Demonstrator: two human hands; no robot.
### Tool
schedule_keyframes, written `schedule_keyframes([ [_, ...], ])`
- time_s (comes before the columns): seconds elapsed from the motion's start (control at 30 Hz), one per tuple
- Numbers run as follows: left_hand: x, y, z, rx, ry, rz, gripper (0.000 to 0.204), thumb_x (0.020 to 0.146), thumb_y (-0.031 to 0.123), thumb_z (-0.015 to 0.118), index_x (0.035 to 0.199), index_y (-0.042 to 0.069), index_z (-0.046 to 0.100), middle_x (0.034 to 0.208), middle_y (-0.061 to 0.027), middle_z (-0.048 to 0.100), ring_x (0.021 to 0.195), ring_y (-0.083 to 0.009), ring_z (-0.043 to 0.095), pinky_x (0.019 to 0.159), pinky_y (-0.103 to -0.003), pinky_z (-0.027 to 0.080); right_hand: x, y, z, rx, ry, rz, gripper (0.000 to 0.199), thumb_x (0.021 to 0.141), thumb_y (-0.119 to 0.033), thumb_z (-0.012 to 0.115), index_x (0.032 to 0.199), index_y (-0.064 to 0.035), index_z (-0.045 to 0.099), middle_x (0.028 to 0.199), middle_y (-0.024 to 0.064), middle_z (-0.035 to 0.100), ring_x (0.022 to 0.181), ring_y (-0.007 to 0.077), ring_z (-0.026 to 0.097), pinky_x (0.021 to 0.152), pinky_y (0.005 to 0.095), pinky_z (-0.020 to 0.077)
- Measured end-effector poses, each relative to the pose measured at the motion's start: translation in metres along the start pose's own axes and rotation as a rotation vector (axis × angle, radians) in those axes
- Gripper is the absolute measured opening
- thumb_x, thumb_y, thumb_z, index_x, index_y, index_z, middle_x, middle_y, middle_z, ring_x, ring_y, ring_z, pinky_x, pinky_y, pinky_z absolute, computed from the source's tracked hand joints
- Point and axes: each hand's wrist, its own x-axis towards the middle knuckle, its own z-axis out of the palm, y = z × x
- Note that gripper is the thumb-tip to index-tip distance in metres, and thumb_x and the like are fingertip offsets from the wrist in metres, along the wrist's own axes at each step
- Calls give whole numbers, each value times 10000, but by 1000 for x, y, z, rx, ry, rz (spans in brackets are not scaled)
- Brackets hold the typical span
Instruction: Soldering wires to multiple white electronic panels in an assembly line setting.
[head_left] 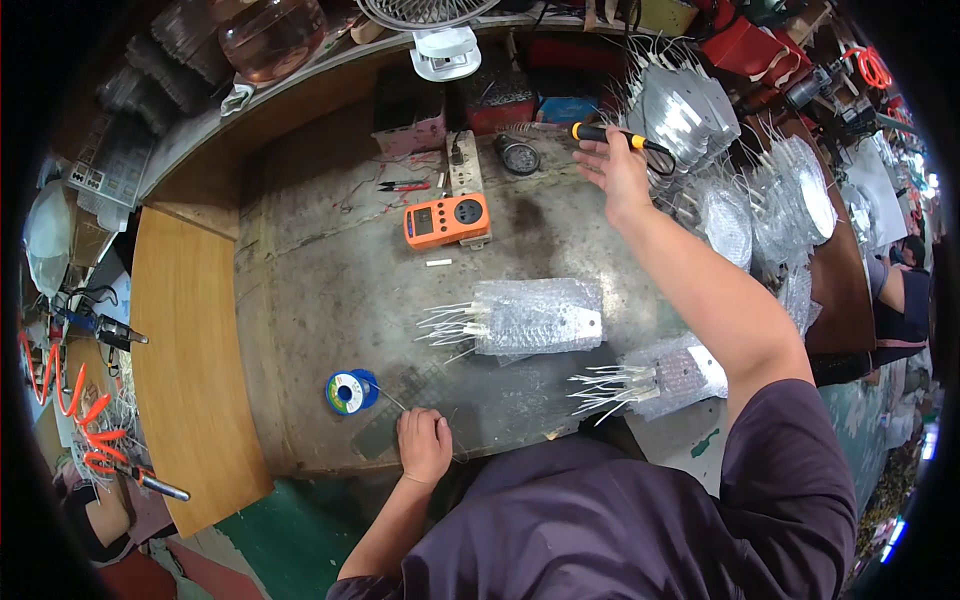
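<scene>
While right hand reaches, soldering iron beside it.

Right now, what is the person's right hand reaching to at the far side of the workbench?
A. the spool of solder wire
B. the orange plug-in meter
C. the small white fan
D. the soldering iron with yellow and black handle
D: the right hand is stretched out at the soldering iron, its fingers at the yellow and black handle, while the left hand rests near the solder spool.

An orange boxy plug-in meter with a small grey screen lies at the middle of the grey worktable. Two clear bubble-wrap packets with white wires sticking out lie nearer the person, one central, one further right.
</scene>
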Motion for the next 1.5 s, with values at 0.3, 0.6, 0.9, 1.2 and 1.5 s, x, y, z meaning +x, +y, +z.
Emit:
schedule_keyframes([
  [0.3,5,3,-1,51,-19,-2,118,766,67,588,857,64,512,835,-106,532,787,-313,497,708,-437,387,11,5,-4,60,30,100,361,945,-346,441,1080,-16,492,1004,151,603,886,264,631,756,374,523],
  [0.6,7,4,0,58,-24,-10,107,769,84,586,849,68,516,834,-99,534,785,-312,499,710,-442,386,80,33,13,105,3,220,479,950,-426,382,926,21,552,826,135,608,678,232,617,598,341,527],
  [0.9,5,1,1,52,-49,-47,124,766,70,585,864,51,512,840,-131,530,800,-326,493,725,-443,376,135,37,18,-91,23,203,490,923,-429,381,773,-2,568,655,104,588,545,199,577,521,318,495],
  [1.2,25,3,-34,130,59,-41,160,729,94,634,860,59,551,875,-135,543,843,-344,498,746,-485,367,113,36,12,-88,-247,433,390,948,-389,425,946,-17,541,869,122,619,738,223,623,627,332,508],
  [1.5,68,-32,-109,253,-196,-540,563,737,181,707,1217,51,443,1137,-202,507,1018,-385,512,873,-438,434,-21,-34,18,-479,-820,433,253,920,-273,516,1031,-47,546,897,75,609,754,158,595,662,283,487],
])
